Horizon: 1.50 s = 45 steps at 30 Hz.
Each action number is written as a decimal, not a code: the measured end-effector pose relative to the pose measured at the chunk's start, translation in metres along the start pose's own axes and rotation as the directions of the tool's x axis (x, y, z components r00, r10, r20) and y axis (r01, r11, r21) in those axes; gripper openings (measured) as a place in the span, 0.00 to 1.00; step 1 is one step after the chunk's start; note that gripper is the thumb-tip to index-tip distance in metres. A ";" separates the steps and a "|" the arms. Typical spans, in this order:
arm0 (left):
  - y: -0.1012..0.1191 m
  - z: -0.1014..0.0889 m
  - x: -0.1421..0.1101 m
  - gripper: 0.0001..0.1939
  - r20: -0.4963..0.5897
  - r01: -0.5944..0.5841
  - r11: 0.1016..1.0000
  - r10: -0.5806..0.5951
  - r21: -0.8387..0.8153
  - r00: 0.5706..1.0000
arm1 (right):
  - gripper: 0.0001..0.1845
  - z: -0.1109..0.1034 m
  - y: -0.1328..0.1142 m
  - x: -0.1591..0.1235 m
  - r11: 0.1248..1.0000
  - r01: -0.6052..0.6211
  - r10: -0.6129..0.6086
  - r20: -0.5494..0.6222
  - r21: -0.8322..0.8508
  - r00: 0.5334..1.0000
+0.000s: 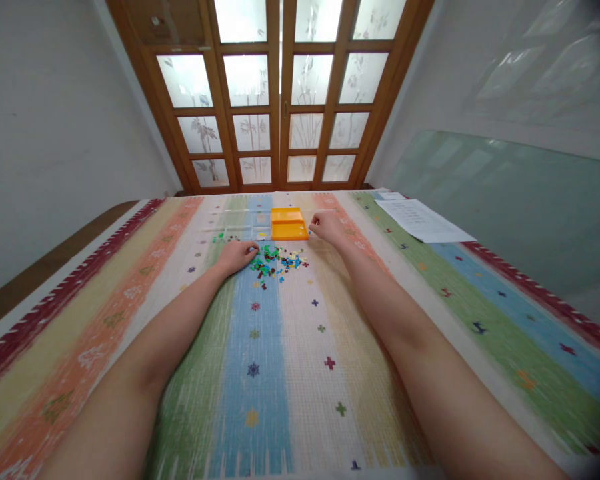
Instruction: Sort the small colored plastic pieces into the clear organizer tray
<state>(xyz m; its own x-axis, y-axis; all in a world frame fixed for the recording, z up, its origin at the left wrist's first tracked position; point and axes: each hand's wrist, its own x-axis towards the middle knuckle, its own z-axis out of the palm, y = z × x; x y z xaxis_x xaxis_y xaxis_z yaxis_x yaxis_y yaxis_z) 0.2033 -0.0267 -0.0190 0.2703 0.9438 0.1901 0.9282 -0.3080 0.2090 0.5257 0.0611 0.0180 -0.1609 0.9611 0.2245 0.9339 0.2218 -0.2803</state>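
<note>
The table (pixel 310 387) spreads out in front of me under a striped cloth, with sheets of paper (pixel 425 221) towards its far right. My right hand (pixel 326 225) is just beside the right edge of the open orange box (pixel 289 231), thumb and fingers drawn together; I cannot tell whether they pinch anything. My left hand (pixel 237 255) rests with curled fingers at the left of the heap; whether it holds a piece is hidden. Against the box's left side sits a clear tray (pixel 261 227). Smallest are the loose coloured pieces (pixel 280 262), heaped nearer me than the box. They should be light, stiff and rather slippery, best taken singly by the edges between fingertips.
</note>
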 end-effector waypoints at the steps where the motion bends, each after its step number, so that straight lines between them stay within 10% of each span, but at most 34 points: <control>1: 0.000 0.000 0.000 0.19 0.002 0.002 1.000 -0.002 -0.001 1.000 | 0.12 0.001 0.005 0.000 0.999 -0.034 0.034 -0.003 -0.007 0.999; 20: 0.044 -0.010 -0.003 0.17 -0.049 0.021 1.000 -0.022 -0.015 0.999 | 0.15 0.024 -0.041 -0.026 0.971 0.239 -0.238 0.027 -0.015 0.971; 45: 0.075 0.007 0.022 0.13 0.085 -0.058 0.997 0.054 0.056 0.995 | 0.16 0.024 -0.044 -0.034 0.965 0.261 -0.261 -0.028 0.002 0.965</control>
<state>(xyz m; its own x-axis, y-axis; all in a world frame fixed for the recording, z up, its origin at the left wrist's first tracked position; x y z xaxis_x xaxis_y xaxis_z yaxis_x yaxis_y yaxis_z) 0.2812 -0.0279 -0.0060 0.3404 0.9327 0.1191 0.9237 -0.3554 0.1432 0.4826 0.0229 0.0005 -0.3900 0.8650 0.3157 0.8589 0.4653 -0.2139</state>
